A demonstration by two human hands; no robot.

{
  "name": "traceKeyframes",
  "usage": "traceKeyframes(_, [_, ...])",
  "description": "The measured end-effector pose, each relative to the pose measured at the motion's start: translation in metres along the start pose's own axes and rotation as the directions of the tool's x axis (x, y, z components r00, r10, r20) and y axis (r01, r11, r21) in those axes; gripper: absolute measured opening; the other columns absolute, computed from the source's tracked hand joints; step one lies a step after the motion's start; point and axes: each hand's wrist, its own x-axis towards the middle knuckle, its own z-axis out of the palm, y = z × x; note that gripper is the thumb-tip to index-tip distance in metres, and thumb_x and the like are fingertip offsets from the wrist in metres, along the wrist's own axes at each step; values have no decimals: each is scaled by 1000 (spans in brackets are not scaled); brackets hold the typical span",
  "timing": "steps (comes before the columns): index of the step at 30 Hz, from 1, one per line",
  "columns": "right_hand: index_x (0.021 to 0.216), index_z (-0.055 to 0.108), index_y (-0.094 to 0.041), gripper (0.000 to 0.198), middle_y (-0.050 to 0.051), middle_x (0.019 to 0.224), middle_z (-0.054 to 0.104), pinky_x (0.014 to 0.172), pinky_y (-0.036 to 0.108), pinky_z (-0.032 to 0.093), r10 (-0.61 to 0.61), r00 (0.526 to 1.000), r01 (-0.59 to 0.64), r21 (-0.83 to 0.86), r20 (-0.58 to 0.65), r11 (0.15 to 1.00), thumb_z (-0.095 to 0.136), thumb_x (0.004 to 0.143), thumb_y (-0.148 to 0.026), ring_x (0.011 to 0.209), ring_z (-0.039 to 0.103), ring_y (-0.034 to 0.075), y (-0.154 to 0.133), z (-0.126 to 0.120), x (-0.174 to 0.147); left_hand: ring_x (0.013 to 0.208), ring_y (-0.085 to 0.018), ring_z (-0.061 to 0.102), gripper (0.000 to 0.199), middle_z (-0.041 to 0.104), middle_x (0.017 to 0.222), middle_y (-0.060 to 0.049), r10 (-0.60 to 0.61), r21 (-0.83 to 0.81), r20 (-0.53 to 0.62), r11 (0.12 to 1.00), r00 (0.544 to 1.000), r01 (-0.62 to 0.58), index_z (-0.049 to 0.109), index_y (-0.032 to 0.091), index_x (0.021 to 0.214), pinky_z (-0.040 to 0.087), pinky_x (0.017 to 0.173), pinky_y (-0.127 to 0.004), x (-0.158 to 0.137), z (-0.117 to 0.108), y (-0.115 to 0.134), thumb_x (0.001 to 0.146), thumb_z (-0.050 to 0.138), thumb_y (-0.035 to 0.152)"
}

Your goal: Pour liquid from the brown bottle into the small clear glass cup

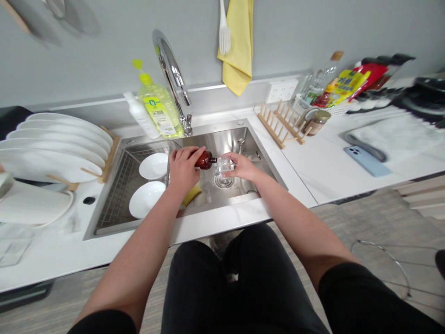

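Note:
Over the sink, my left hand is wrapped round a reddish-brown bottle. The bottle lies tilted on its side, its dark neck pointing right. Close to that neck, my right hand grips a small clear glass; I cannot tell whether bottle and glass touch. The sink drain shows below the glass. A yellow sponge lies in the basin, partly hidden by my left arm. White bowls rest in the rack at the left of the sink.
Behind the sink rise a chrome faucet and a green dish soap bottle. White plates stand upright in a rack at left. On the right counter are a wooden rack, a jar and a blue phone.

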Motion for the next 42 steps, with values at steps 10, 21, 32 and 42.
traceKeyframes(10, [126,80,-27,68,2,116,80,107,46,59,-13,1000,13,-2,13,1000,106,62,-28,107,75,29,6,1,1,152,-39,57,79,69,160,-9,0,-23,0,1000,1000,0,67,36,164,20,140,-63,0,-1,3,90,65,9])
traceKeyframes(21, [123,79,-24,67,2,112,79,99,41,58,-14,1000,13,13,17,1000,104,61,-32,102,73,27,1,1,0,152,-37,57,77,70,160,-10,29,25,-10,999,1000,-28,68,35,163,20,140,-62,1,0,1,91,67,9])
traceKeyframes(32, [124,79,-24,68,3,114,79,99,42,57,-25,999,25,4,29,1000,104,62,-36,103,72,27,1,0,1,154,-37,57,77,70,161,-10,39,27,-22,999,999,-38,67,36,164,19,140,-62,1,0,1,91,67,9])
traceKeyframes(42, [126,79,-24,70,2,115,80,98,42,57,-19,1000,19,-44,15,999,104,61,-33,101,73,27,0,0,1,155,-37,56,79,68,162,-10,41,27,-9,999,999,-41,67,37,163,18,141,-63,2,-1,2,90,67,8])
